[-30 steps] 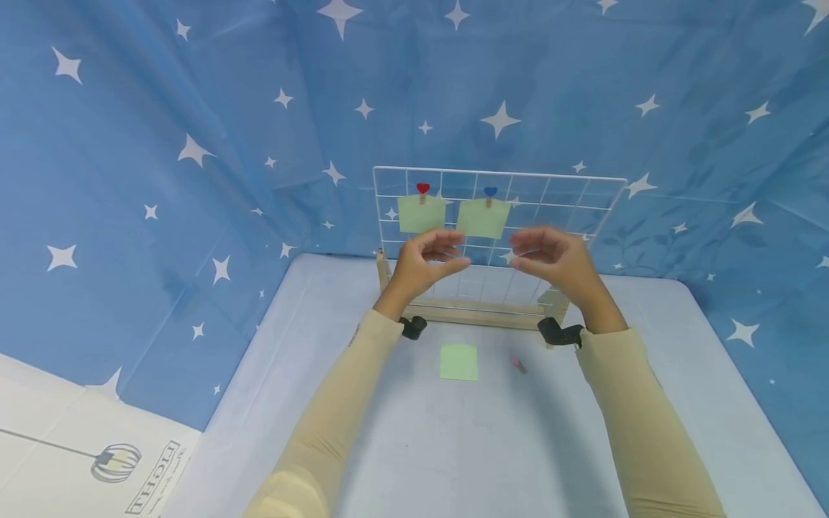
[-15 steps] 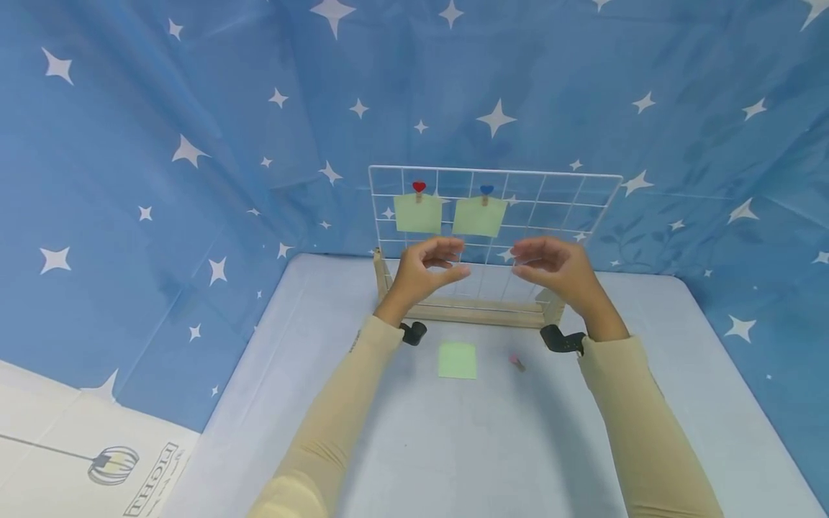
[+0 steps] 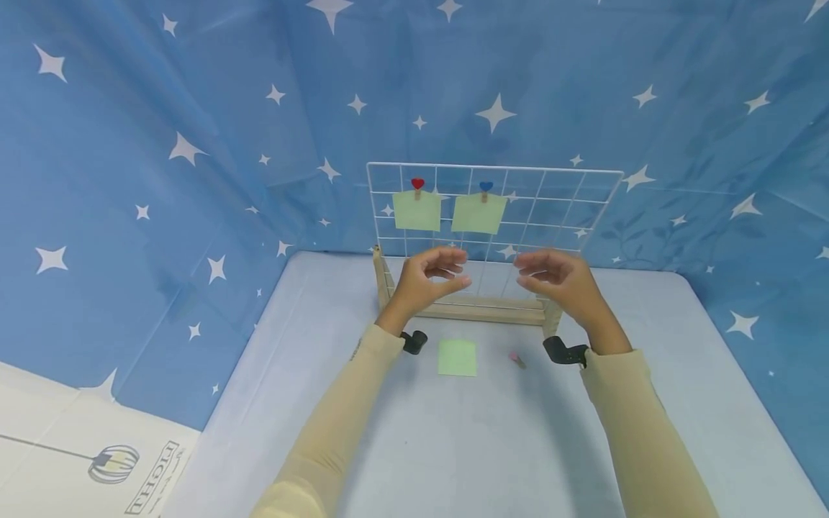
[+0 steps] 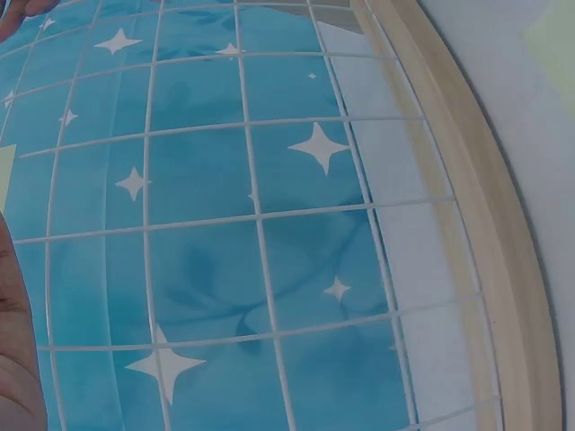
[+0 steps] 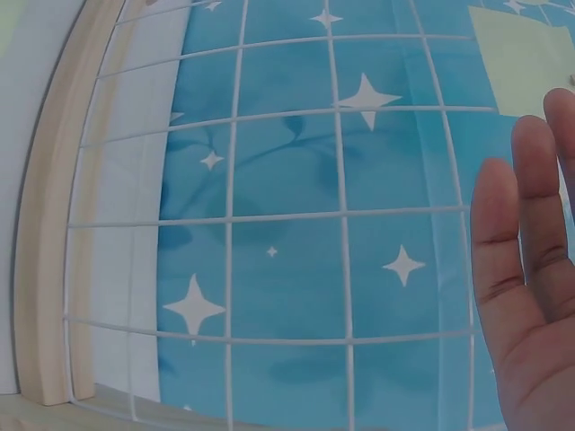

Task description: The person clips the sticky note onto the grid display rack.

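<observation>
Both hands hover in front of a white wire grid (image 3: 550, 188), palms facing each other, fingers loosely bent and holding nothing. My left hand (image 3: 424, 282) is below a green paper note (image 3: 417, 211) fixed to the grid by a clothespin with a red heart (image 3: 417, 183). My right hand (image 3: 562, 282) is below and to the right of a second green note (image 3: 478, 214), fixed by a clothespin with a blue heart (image 3: 486, 186). On the table under the hands lie a third green note (image 3: 457, 358) and a small clothespin with a pink end (image 3: 517, 360).
A wooden base (image 3: 482, 311) carries the grid upright at the back of the light-covered table (image 3: 466, 446). Behind it hangs a blue curtain with white stars (image 3: 227, 180). A white panel with a lamp drawing (image 3: 52, 446) is at the lower left.
Both hands have moved slightly down, away from the hanging notes, their pose nearly the same. The head view has shifted a little. The notes and clothespins stay in place.
</observation>
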Tool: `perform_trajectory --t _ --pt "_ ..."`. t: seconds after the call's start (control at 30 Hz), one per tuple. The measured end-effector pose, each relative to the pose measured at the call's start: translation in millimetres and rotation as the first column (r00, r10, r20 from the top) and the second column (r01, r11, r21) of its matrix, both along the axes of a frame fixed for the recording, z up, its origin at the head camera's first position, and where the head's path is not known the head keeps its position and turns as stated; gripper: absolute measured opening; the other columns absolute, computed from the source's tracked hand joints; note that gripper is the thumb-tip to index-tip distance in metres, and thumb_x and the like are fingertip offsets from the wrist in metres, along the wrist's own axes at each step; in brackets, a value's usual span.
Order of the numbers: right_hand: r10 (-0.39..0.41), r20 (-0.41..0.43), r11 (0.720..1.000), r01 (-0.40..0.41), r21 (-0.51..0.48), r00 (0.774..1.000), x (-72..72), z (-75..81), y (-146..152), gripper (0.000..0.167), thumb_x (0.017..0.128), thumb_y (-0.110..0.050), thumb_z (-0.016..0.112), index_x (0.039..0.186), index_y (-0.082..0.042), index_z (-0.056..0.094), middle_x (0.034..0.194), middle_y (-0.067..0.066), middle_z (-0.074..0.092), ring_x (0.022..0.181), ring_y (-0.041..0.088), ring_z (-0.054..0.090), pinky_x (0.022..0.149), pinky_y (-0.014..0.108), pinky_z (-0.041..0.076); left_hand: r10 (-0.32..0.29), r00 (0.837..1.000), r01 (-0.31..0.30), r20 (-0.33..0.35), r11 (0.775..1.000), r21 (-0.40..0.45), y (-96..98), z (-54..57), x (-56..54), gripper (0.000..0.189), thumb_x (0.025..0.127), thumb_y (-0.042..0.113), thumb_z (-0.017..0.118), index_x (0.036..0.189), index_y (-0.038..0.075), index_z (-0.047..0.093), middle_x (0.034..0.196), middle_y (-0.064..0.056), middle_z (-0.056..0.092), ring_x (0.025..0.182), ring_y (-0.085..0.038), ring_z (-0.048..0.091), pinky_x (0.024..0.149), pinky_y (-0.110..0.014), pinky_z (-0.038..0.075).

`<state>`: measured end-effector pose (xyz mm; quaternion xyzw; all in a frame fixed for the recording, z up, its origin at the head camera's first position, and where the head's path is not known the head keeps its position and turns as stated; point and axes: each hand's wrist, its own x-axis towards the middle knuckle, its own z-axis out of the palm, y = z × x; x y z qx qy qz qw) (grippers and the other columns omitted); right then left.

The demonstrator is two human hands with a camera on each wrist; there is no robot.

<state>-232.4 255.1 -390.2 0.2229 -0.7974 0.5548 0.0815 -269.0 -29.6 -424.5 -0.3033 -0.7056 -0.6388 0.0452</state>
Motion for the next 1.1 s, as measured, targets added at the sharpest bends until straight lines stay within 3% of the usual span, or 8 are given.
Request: perform_trajectory --t 0.33,0.63,0.93,1.1 --pt "-0.013 0.020 1.000 0.013 -0.016 1.000 4.6 -19.6 -1 0.025 0.096 0.007 0.076 0.121 0.011 0.072 0.113 -0.014 0.075 0.102 0.003 0.070 0.091 0.015 0.056 -0.015 0.999 0.014 0.035 0.999 0.033 1.3 -21.3 6.8 0.042 0.092 -0.002 0.080 0.133 -0.008 0.069 0.128 -0.025 0.072 0.113 -0.052 0.068 0.099 -0.038 0.060" --pt "-0.041 0.030 0.999 0.041 -0.011 0.999 8.2 -32.0 -3 0.026 0.098 0.005 0.076 0.123 0.011 0.071 0.115 -0.014 0.074 0.102 0.001 0.070 0.091 0.014 0.055 -0.017 0.998 0.014 0.064 0.999 0.042 2.7 -32.1 12.6 0.043 0.093 -0.002 0.079 0.133 -0.010 0.068 0.129 -0.028 0.071 0.113 -0.049 0.068 0.100 -0.041 0.059" --pt "-0.019 0.056 0.998 0.022 -0.058 0.998 9.8 -43.6 -3 0.026 0.097 0.009 0.074 0.123 0.014 0.070 0.112 -0.018 0.074 0.102 0.000 0.070 0.090 0.014 0.056 -0.001 0.998 -0.001 0.067 0.999 0.036 1.8 -42.4 15.0 0.041 0.093 -0.003 0.079 0.132 -0.008 0.069 0.128 -0.023 0.073 0.112 -0.041 0.071 0.100 -0.040 0.060" --pt "-0.022 0.057 0.997 0.026 -0.070 0.998 10.5 -50.7 -4 0.026 0.097 0.010 0.073 0.122 0.014 0.070 0.111 -0.016 0.074 0.101 -0.001 0.070 0.089 0.014 0.056 0.018 0.994 -0.021 0.105 1.000 0.023 1.4 -49.2 17.1 0.039 0.094 0.000 0.081 0.131 -0.006 0.071 0.129 -0.026 0.072 0.109 -0.025 0.073 0.100 -0.039 0.060"
